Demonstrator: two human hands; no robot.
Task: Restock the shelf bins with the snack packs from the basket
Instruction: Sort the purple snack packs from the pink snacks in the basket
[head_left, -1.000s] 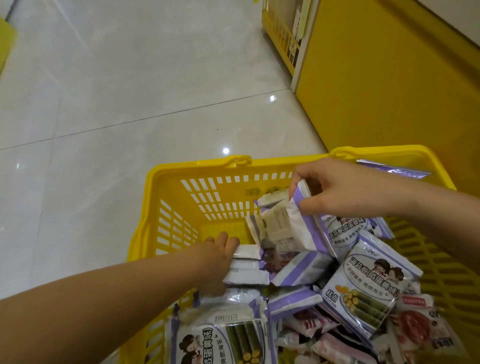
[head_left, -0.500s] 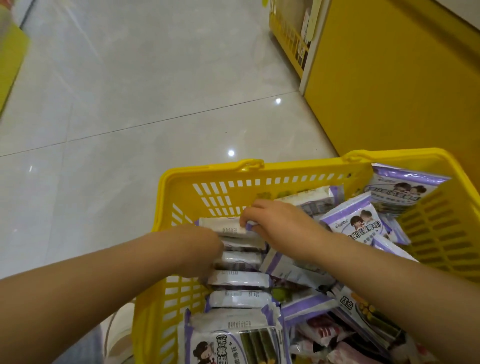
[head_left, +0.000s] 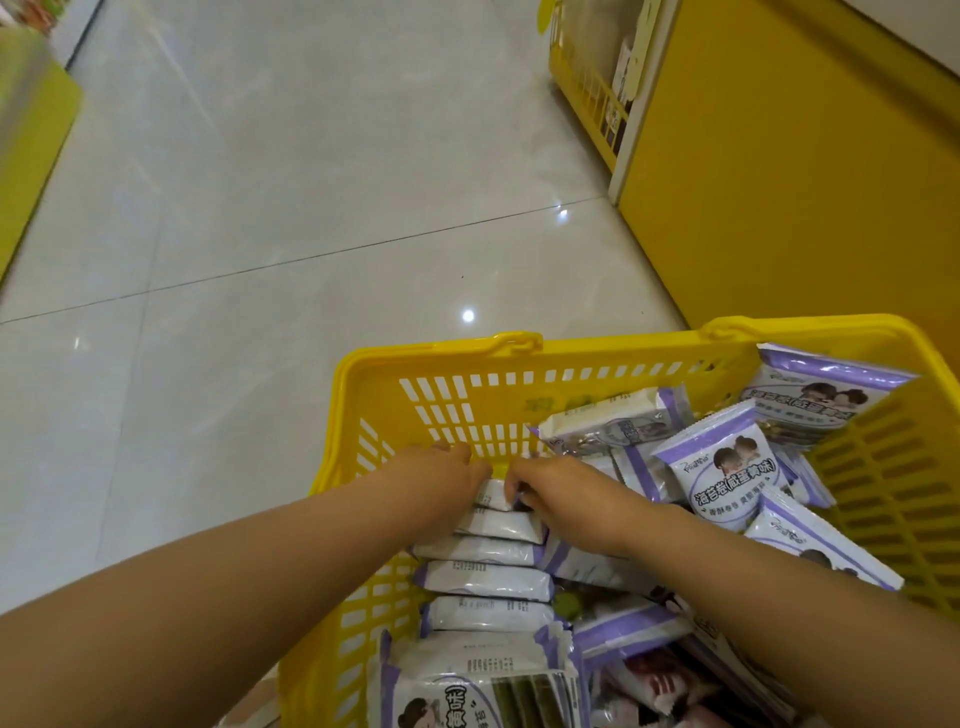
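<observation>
packs (head_left: 485, 574) stand on edge in a row along the basket's (head_left: 519, 364) left wall. a second ago the right hand (head_left: 550, 486) held a loose pack high; now it meets the left hand (head_left: 447, 475) at the row's far end, both pinching the end pack (head_left: 493, 496). gathering seems underway. beyond, the yellow shelf (head_left: 592, 88) is unreached.

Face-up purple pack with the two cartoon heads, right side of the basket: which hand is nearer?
Right. The right hand sits just left of that purple pack, at the far end of the standing row of packs. The left hand is farther left, beyond the right.
</observation>
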